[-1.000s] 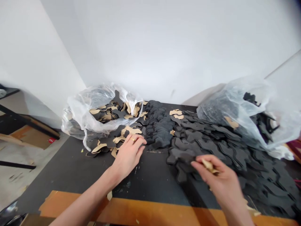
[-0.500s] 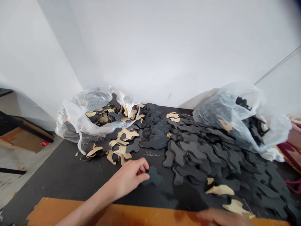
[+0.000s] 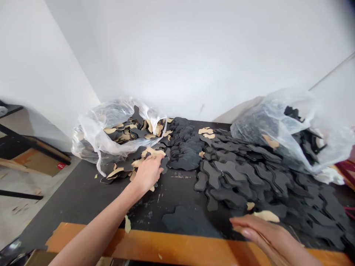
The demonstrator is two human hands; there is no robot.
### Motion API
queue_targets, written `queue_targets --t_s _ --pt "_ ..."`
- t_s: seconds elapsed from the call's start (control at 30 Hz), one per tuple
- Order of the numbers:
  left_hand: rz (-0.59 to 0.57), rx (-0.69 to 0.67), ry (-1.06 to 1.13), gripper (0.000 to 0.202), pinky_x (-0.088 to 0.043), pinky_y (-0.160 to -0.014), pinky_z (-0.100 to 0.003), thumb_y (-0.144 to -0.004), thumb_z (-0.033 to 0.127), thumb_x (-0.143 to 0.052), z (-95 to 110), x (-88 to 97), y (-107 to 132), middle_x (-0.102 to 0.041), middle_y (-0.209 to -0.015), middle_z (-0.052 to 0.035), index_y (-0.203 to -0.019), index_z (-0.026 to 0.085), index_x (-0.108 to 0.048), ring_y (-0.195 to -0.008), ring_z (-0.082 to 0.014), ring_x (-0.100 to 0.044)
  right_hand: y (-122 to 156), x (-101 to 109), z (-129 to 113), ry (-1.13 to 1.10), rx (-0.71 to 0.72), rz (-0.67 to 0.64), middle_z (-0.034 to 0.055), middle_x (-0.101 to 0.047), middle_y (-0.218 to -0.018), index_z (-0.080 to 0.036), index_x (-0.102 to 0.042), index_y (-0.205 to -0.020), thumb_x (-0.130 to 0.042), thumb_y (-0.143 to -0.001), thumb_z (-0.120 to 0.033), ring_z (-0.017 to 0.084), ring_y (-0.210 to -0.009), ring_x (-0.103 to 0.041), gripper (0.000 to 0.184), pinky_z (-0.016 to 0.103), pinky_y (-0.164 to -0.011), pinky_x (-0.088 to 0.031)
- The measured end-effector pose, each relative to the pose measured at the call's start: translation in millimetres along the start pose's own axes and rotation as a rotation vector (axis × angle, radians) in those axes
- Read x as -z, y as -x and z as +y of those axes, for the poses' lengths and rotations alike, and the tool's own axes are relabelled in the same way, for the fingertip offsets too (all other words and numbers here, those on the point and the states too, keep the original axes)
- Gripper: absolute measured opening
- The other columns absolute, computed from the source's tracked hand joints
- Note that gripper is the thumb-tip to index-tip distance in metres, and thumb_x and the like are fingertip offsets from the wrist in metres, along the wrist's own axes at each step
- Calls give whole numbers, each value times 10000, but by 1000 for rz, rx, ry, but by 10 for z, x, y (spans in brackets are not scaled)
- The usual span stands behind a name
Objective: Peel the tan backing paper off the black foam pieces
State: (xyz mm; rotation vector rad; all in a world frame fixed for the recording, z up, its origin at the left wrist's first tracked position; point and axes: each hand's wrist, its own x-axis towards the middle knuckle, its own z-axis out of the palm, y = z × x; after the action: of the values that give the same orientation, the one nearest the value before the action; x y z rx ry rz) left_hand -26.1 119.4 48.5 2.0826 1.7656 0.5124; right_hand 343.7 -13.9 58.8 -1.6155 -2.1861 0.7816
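My left hand (image 3: 149, 173) rests on the loose pile of black and tan cut-outs at the left, its fingers bent down and closed. A black piece (image 3: 164, 165) lies right by its fingertips; what they grip is hidden. My right hand (image 3: 264, 234) is closed near the front edge, fingers pressed together, with a tan sliver of backing paper (image 3: 237, 229) showing under the fingertips. Between the hands, a dark bluish wavy shape (image 3: 184, 220) lies flat on the black table (image 3: 94, 201). Many wavy black foam pieces (image 3: 230, 171) are heaped at the right.
A clear plastic bag (image 3: 94, 138) of black and tan pieces stands at the back left. Another bag (image 3: 280, 129) leans at the back right. Overlapping black pieces (image 3: 184, 147) form a row between them. Brown tape (image 3: 177, 242) runs along the front edge, below a tan scrap (image 3: 127, 224).
My left hand has moved away from the bluish shape, forward and left onto the tan and black pile. My right hand has come further into view. The camera view has shifted slightly.
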Motion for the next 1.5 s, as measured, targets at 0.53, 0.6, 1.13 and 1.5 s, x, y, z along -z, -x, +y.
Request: queue_targets --t_s 0.53,0.6,1.13,1.5 --pt "-270 341 1188 261 -563 -707 -279 -788 349 -729 598 -201 958 -598 -813 23 -885 192 -545 -763 -139 -596 -792 -823 -985 -935 -170 -26 -15 -600 -761 -182 -606 -799 -671 -843 -428 123 -705 -571 259 226 -685 -484" --pt "-280 298 1054 207 -501 -694 -238 -806 346 -697 511 -101 928 -614 -813 12 -894 174 -623 -748 -128 -567 -789 -801 -959 -930 -191 -94 -34 -546 -707 -182 -586 -779 -683 -828 -441 108 -648 -531 281 215 -631 -466" --pt "-664 190 714 213 -336 -546 -210 -771 308 -608 367 49 794 -571 -607 25 -774 143 -743 -569 -101 -434 -732 -772 -900 -835 -207 -282 -35 -537 -685 -171 -625 -774 -673 -832 -370 89 -592 -450 213 200 -553 -424" --pt "-668 176 786 127 -298 -557 -220 -778 271 -562 375 -54 859 -483 -624 45 -751 157 -611 -592 -104 -390 -692 -801 -884 -737 -80 -181 -7 -600 -790 -183 -640 -790 -652 -859 -256 113 -670 -545 100 226 -629 -475"
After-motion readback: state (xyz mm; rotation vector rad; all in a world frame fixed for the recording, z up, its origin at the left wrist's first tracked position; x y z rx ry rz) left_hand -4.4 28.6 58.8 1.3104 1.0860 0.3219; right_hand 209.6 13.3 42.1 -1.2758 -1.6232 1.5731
